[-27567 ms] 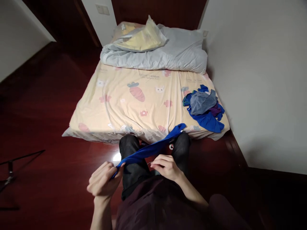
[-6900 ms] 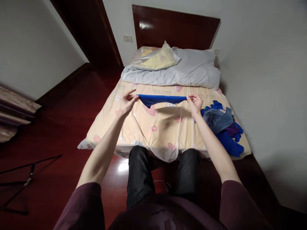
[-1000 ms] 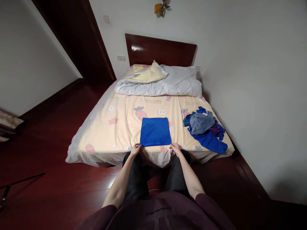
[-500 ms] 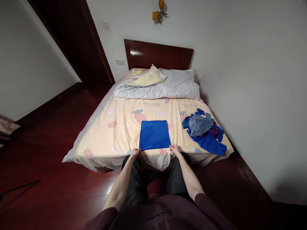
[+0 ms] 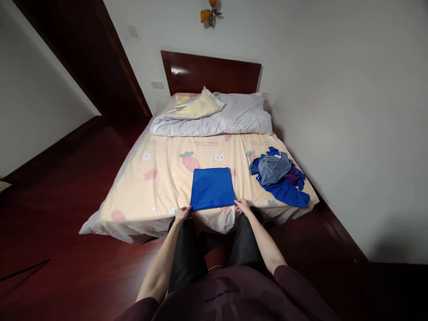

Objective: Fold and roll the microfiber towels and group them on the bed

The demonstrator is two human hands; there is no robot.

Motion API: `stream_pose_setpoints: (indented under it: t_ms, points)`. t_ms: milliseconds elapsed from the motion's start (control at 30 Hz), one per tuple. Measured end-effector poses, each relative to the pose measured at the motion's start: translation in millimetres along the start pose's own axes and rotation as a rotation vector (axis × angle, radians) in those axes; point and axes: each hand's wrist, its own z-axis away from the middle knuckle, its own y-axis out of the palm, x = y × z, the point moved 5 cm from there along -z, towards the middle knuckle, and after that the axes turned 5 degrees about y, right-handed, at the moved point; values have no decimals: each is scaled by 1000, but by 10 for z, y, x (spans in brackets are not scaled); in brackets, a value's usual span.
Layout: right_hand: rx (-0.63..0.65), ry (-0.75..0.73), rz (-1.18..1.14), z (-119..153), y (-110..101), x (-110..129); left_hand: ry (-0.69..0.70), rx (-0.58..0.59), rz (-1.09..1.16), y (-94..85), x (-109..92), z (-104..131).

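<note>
Landmark: bed (image 5: 133,191). Left hand (image 5: 183,214) at its near edge, fingers pinching near left corner of blue cloth (image 5: 213,188). Right hand (image 5: 242,206), same edge, fingers pinching near right corner. Cloth lies flat, squarish, on near middle of bed. Cloth pile (image 5: 279,176), blue, gray and purple, crumpled on bed's right side. Rolled quilt (image 5: 214,122) across bed's far end; headboard (image 5: 212,76) behind.

Lettering (image 5: 206,143) on the bedsheet (image 5: 167,178) cannot be read.
</note>
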Motion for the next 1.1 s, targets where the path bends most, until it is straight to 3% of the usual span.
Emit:
stream_pose_setpoints:
  t_ms: [333, 467, 667, 900, 1000, 1100]
  points:
    - [0, -182, -55, 216, 32, -20, 253, -33, 8, 2, 31, 130]
    - [21, -228, -13, 216, 41, -22, 312, 10, -35, 11, 59, 133]
    - [-87, -292, 105, 156, 43, -43, 532, -112, -321, -58, -2, 140]
    - [-238, -418, 184, 86, 57, 65, 621, -202, -343, -23, -100, 54]
    - [-214, -492, 191, 29, 74, 103, 667, -164, -274, 19, -113, 41]
    - [-143, -496, 180, -58, 110, 75, 623, -128, -176, 49, -77, -1]
